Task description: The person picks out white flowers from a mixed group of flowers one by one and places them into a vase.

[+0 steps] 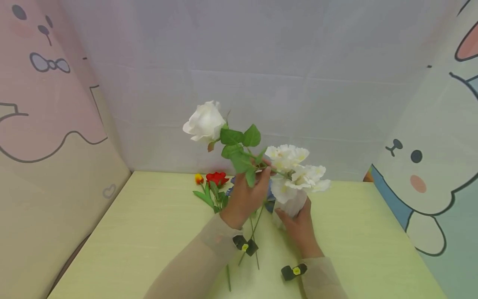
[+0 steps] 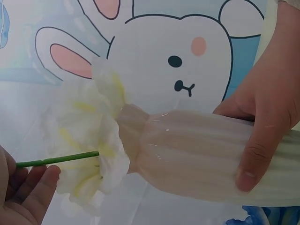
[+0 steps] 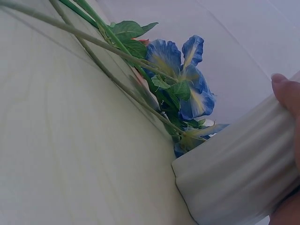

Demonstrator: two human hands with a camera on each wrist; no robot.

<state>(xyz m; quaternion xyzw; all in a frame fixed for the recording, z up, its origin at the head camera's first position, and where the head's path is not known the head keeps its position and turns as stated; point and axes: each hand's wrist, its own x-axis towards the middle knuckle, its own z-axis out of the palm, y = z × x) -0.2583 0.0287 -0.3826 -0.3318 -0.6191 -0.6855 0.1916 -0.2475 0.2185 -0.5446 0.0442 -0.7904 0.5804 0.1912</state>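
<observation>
My left hand [image 1: 244, 199] pinches the green stem of a white rose [image 1: 204, 122], whose bloom points up and to the left. In the left wrist view the stem's cut end [image 2: 93, 153] overlaps the white flowers [image 2: 89, 140] at the vase's mouth. These ruffled flowers have yellow streaks and stand in the ribbed white vase [image 2: 187, 154]. My right hand [image 1: 304, 232] grips the vase around its body, thumb on the near side. The base of the vase [image 3: 225, 178] shows close over the table in the right wrist view.
Behind the hands lie blue flowers [image 3: 197, 101], a red flower [image 1: 218, 179] and a yellow-orange tulip [image 1: 199, 179] on the pale table [image 1: 160, 232]. Their thin stems stretch toward the front edge. Printed cloth walls [image 1: 261, 91] enclose the back and sides.
</observation>
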